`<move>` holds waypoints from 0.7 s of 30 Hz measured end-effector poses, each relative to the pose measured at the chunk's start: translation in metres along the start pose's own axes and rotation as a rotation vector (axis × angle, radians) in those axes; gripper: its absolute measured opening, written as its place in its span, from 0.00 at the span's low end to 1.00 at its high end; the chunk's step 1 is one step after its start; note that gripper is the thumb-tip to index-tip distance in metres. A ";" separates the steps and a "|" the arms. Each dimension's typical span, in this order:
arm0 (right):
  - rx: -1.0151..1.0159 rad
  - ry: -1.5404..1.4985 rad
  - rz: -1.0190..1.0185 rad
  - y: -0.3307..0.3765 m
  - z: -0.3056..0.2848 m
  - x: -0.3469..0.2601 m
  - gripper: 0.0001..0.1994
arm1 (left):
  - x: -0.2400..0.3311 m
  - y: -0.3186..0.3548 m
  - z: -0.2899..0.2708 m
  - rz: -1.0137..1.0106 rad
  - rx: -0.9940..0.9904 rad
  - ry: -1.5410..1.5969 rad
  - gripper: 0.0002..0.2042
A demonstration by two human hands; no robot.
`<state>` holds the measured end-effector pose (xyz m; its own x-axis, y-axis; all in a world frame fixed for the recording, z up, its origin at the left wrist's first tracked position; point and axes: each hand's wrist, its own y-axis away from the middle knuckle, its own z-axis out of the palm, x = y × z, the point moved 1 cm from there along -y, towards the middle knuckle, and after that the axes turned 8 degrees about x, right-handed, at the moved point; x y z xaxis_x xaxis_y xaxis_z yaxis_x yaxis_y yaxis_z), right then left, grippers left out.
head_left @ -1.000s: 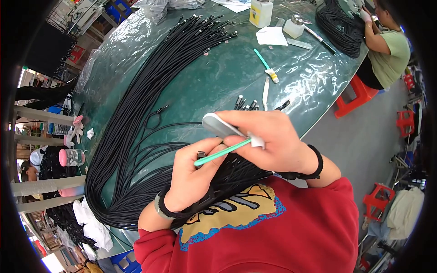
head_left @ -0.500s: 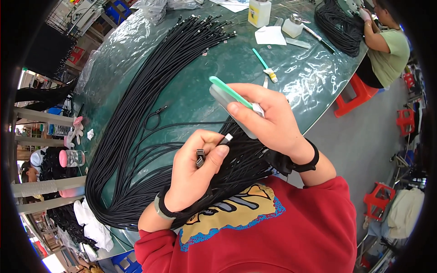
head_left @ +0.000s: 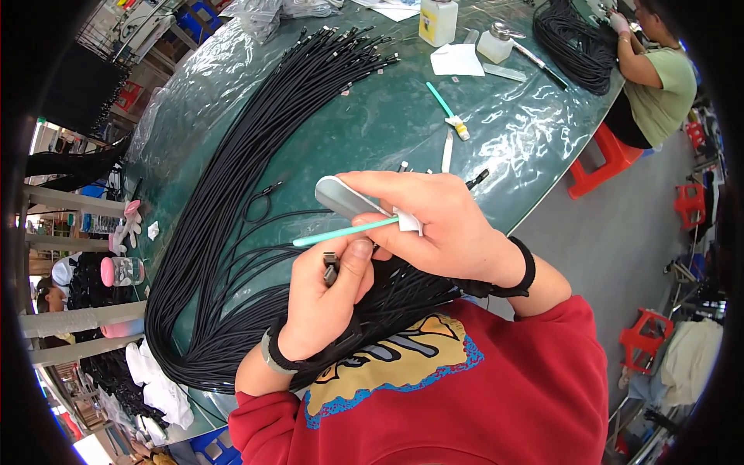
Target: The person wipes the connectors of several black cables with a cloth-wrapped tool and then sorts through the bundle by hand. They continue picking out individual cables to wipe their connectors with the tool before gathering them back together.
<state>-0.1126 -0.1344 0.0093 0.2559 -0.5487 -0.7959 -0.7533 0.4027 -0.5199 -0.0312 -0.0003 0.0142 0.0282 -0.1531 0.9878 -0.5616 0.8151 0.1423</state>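
Note:
My left hand [head_left: 325, 298] pinches the metal plug end of a black cable [head_left: 331, 267] between thumb and fingers. My right hand [head_left: 442, 229] holds a teal-handled swab [head_left: 341, 232] lying level, its white tip by my fingers, together with a flat grey stick [head_left: 341, 198]. The swab handle sits just above the plug. A large bundle of black cables [head_left: 232, 201] runs from my lap across the green table [head_left: 387, 116], plug ends fanned out at the far side.
Another teal swab [head_left: 446, 108], a white strip [head_left: 447, 151], a white cloth [head_left: 457, 58], a pale bottle [head_left: 438, 19] and a dispenser [head_left: 496, 43] lie farther out. A person in green [head_left: 659, 74] works a cable pile [head_left: 573, 39] at the far right. Red stools [head_left: 601, 159] stand on the floor.
My right hand has swung the swab and grey stick back down from a raised, tilted position to level above the plug. My left hand keeps the plug in place.

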 end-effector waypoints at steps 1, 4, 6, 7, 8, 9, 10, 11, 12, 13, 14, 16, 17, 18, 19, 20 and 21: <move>0.017 0.008 -0.039 0.002 -0.001 0.001 0.17 | -0.001 -0.001 0.000 0.001 -0.001 0.000 0.12; 0.044 0.027 -0.128 0.011 -0.008 0.006 0.17 | -0.004 -0.007 -0.004 -0.008 0.037 0.069 0.12; 0.003 0.008 -0.028 0.026 -0.019 0.014 0.17 | -0.005 -0.010 -0.008 -0.009 0.040 0.065 0.12; -0.018 0.000 0.023 0.029 -0.026 0.018 0.16 | -0.005 -0.011 -0.009 -0.015 0.034 0.056 0.12; -0.025 0.005 0.023 0.033 -0.034 0.018 0.16 | -0.005 -0.011 -0.008 -0.026 0.020 0.049 0.12; 0.016 0.027 0.122 0.035 -0.042 0.020 0.16 | -0.005 -0.011 -0.007 -0.025 0.023 0.058 0.12; 0.058 0.051 0.220 0.036 -0.048 0.022 0.16 | -0.006 -0.013 -0.005 -0.015 0.008 0.039 0.12; 0.050 0.057 0.218 0.036 -0.053 0.024 0.16 | -0.008 -0.015 -0.003 -0.005 -0.006 0.021 0.12; 0.093 0.117 0.328 0.035 -0.057 0.030 0.15 | -0.009 -0.018 0.000 0.006 -0.020 0.003 0.12; 0.138 0.181 0.440 0.035 -0.063 0.035 0.15 | -0.013 -0.022 0.005 0.007 -0.019 0.014 0.12; 0.131 0.190 0.439 0.034 -0.068 0.044 0.15 | -0.018 -0.027 0.012 0.061 -0.016 0.030 0.12; 0.270 0.325 0.342 0.030 -0.078 0.065 0.14 | -0.029 -0.037 0.022 0.172 0.005 0.059 0.13; 0.258 0.328 0.336 0.028 -0.083 0.070 0.14 | -0.033 -0.042 0.021 0.174 0.015 0.067 0.13; 0.267 0.371 0.401 0.029 -0.089 0.076 0.14 | -0.035 -0.050 0.018 0.371 0.051 -0.123 0.13; 0.275 0.413 0.467 0.030 -0.095 0.081 0.14 | -0.034 -0.056 0.015 0.566 0.088 -0.315 0.13; 0.284 0.454 0.533 0.031 -0.099 0.086 0.14 | -0.033 -0.058 0.014 0.759 0.125 -0.510 0.13; 0.282 0.454 0.536 0.030 -0.102 0.090 0.14 | -0.034 -0.056 0.012 0.755 0.123 -0.509 0.13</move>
<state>-0.1743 -0.2464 -0.0459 -0.4226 -0.4479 -0.7879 -0.5051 0.8382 -0.2057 -0.0109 -0.0475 -0.0282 -0.7327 0.1444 0.6650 -0.3682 0.7377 -0.5659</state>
